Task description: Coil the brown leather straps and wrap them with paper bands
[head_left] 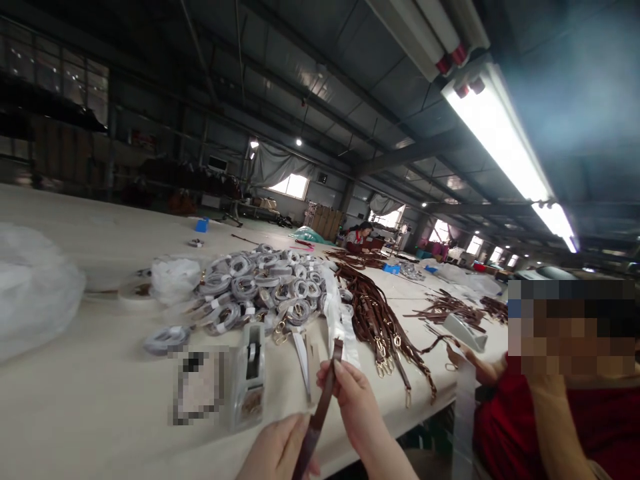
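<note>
From my remote station I saw the flat, dark brown, leather-like strap (325,400) between the two hands at the near edge of the cream-white table (125,413), its long axis running away and slightly rightward. The right hand (357,399) pinched it just below the far tip, while the left hand (280,445) clasped it lower down, fingers curled round it.

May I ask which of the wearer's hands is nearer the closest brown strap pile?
Right: the right hand is to the near left of the brown strap pile; the left hand is farther left, lower in view.
</note>
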{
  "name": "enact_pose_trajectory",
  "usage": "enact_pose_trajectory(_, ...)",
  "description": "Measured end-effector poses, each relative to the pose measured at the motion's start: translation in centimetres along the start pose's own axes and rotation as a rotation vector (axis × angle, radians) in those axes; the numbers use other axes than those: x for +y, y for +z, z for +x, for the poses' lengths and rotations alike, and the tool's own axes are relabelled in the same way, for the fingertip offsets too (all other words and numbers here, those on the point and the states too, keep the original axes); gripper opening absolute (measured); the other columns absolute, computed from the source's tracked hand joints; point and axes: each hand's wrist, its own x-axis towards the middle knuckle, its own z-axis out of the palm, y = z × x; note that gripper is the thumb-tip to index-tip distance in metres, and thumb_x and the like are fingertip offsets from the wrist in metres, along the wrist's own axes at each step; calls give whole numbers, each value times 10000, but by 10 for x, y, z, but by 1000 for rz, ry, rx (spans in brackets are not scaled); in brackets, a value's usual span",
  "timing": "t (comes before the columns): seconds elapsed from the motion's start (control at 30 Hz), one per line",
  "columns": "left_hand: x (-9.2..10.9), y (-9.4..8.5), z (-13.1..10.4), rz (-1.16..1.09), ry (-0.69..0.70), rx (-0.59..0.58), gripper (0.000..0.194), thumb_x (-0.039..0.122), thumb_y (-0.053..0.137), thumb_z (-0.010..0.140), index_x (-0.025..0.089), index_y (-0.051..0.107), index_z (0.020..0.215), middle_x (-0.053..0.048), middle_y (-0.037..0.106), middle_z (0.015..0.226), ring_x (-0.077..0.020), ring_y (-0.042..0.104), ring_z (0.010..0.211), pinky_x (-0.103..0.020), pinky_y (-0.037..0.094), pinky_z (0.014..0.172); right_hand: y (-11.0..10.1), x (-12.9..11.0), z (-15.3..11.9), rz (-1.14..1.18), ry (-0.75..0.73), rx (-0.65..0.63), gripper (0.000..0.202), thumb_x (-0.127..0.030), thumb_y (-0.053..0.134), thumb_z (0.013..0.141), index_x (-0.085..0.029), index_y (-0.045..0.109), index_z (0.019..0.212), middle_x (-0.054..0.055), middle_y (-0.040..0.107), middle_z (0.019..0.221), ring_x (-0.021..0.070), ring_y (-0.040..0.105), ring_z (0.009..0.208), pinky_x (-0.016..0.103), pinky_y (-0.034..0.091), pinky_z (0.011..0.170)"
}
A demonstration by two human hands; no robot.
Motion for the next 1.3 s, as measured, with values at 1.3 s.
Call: enact_pose_trajectory(1.3,-27,-45,-41,-768,-227,-258,534,635,593,837,135,774,880,-142,718,1166,-284,642,1076,-332,511,862,-6,69,-96,-697,112,-530,390,-432,424,993,-164,687,887,22,608,666,144,558,593,257,484,623)
